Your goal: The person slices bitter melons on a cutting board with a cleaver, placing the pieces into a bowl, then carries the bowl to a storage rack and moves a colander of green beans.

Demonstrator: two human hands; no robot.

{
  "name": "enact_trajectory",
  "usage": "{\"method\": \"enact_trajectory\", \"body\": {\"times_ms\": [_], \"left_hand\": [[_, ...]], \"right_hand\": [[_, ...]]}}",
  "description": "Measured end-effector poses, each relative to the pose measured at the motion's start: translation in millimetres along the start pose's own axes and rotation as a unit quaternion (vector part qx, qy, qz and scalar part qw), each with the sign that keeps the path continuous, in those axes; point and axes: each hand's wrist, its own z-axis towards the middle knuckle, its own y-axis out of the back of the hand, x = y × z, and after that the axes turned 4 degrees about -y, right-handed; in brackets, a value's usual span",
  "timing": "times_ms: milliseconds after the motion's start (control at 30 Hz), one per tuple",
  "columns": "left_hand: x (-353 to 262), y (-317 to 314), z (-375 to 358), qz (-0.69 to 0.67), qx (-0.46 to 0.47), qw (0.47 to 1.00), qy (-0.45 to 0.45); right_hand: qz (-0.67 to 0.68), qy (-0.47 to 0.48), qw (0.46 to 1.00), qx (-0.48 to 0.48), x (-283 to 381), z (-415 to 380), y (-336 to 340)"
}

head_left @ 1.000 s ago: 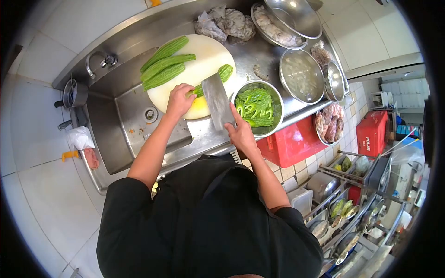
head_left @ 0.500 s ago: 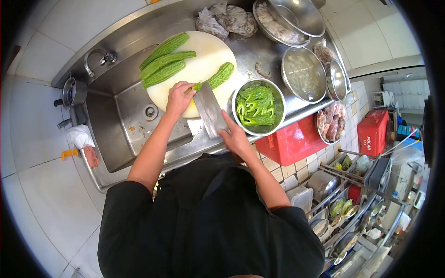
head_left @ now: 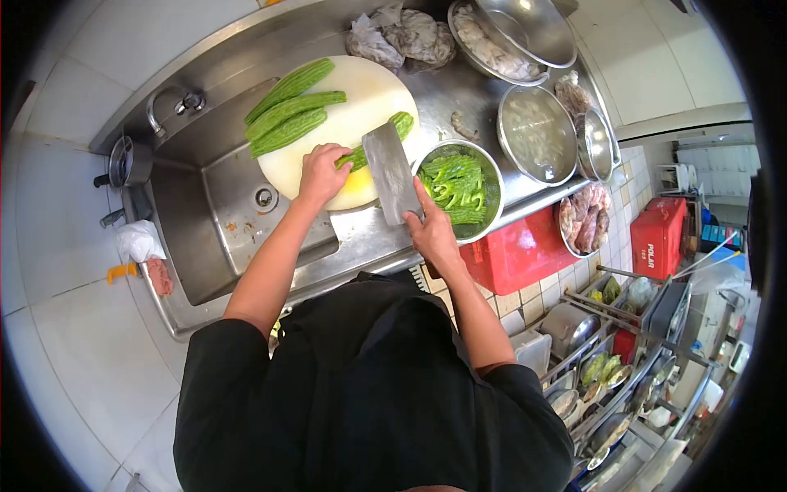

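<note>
A round white cutting board lies over the sink's edge. On it, my left hand grips the near end of a bitter melon, fingers closed round it. My right hand is wrapped round the handle of a cleaver. The wide blade lies across the melon and hides its middle; the far end shows beyond. Several bitter melons rest side by side on the board's left. Right of the cleaver, a metal bowl holds cut bitter melon pieces.
The sink basin is at left, below a faucet. Plastic bags lie behind the board. Metal bowls stand at right, one with cloudy water. A red cooler sits under the counter edge, beside a bowl of meat.
My right hand and the cleaver have moved right and a little up, away from my left hand. The blade now covers the melon's middle. My left hand has shifted slightly right.
</note>
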Motion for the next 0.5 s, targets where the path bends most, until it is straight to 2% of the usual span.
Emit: {"method": "enact_trajectory", "body": {"times_ms": [67, 167, 267, 400, 500], "left_hand": [[2.5, -0.8, 2.5, -0.005, 0.000, 1.000, 0.006], [6.6, -4.7, 4.8, -0.015, -0.007, 1.000, 0.005], [6.8, -6.0, 2.5, -0.013, -0.026, 1.000, 0.006], [11.0, -8.5, 0.3, -0.018, -0.025, 0.999, 0.024], [5.3, -5.9, 1.5, 0.007, -0.022, 0.999, 0.025]], "right_hand": [[-0.015, 0.075, 0.996, -0.044, -8.9, 8.9, -14.2], [-0.011, -0.039, 0.999, 0.033, 24.9, 29.4, -26.7], [-0.018, -0.021, 0.998, 0.052, 26.2, 26.2, -30.8], [0.025, -0.019, 0.997, 0.074, 2.4, -22.1, -5.8], [0.017, -0.142, 0.976, 0.163, 27.1, -41.8, 40.5]]}}
